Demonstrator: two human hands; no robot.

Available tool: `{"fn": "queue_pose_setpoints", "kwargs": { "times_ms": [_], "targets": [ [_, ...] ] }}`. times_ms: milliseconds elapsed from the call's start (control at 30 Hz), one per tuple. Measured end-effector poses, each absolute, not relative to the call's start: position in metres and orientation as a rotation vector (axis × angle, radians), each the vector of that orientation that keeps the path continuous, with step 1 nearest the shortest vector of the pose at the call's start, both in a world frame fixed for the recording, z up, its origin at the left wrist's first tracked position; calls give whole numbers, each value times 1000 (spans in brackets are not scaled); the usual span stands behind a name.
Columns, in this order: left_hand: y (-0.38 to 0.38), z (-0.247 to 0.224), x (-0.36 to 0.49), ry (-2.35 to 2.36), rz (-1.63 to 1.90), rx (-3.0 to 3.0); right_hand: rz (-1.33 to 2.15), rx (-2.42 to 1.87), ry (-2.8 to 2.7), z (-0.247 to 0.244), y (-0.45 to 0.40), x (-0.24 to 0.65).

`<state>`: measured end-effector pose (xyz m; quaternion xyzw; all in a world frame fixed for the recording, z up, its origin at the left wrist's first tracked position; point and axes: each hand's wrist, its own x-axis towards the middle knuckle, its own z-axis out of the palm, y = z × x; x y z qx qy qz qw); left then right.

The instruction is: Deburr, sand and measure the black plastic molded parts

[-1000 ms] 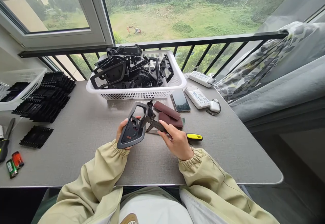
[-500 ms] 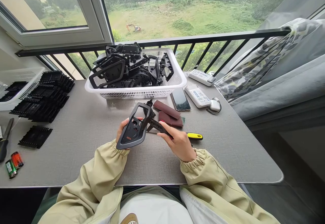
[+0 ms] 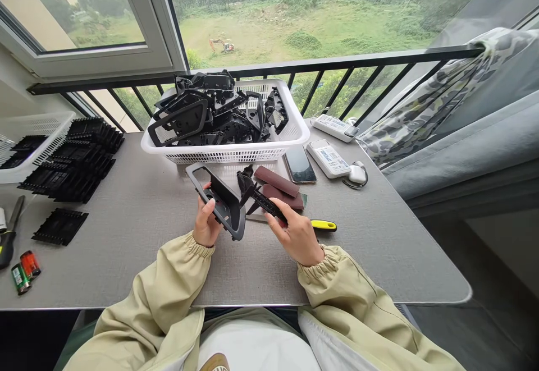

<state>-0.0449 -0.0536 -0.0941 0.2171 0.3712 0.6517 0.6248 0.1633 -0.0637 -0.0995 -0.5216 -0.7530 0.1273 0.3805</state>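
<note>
Beyond the window (image 3: pixel 328 28) we see a green field with a digger (image 3: pixel 222 46); a black railing (image 3: pixel 269 70) runs along the far edge of the grey surface (image 3: pixel 379 259). Patterned cloth (image 3: pixel 446 99) hangs at far right.

Left hand (image 3: pixel 206 225): closed around the left side of a black frame (image 3: pixel 236 232), thumb on its near rim. We note the frame is held tilted above the surface, near the middle, its hollow side turned partly to the right.

Right hand (image 3: pixel 300 235): fingers and thumb pinched on a black caliper (image 3: pixel 269 205), which points left and away. Its jaws stand beside the right edge of the frame; we cannot tell whether they touch.

Behind the caliper we record two brown rolls (image 3: pixel 278 183), one beyond the other; to their right, nearer us, a yellow handle (image 3: pixel 323 225).

Far middle: white basket (image 3: pixel 302 132), heaped with black parts (image 3: pixel 223 115). Right of it lie a phone (image 3: pixel 300 165), two white packs (image 3: pixel 329 159) and a small white case (image 3: pixel 357 174).

Left side: stacked black plates (image 3: pixel 69 160) beside a second basket (image 3: pixel 53 147), one single plate (image 3: pixel 61 226) nearer us, then two batteries (image 3: pixel 25 271), green and orange, with a dark-handled tool (image 3: pixel 8 242) at far left.
</note>
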Motion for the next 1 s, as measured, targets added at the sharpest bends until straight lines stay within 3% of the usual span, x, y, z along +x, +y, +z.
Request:
{"fn": "queue_pose_setpoints", "kwargs": {
  "times_ms": [533,1000],
  "targets": [
    [-52,-96,-46,980,1606,587,309,-1149,-2014,-105,-65,164],
    [-39,-95,-58,959,1785,286,279,-1287,-2063,-105,-60,163]
  ]
}}
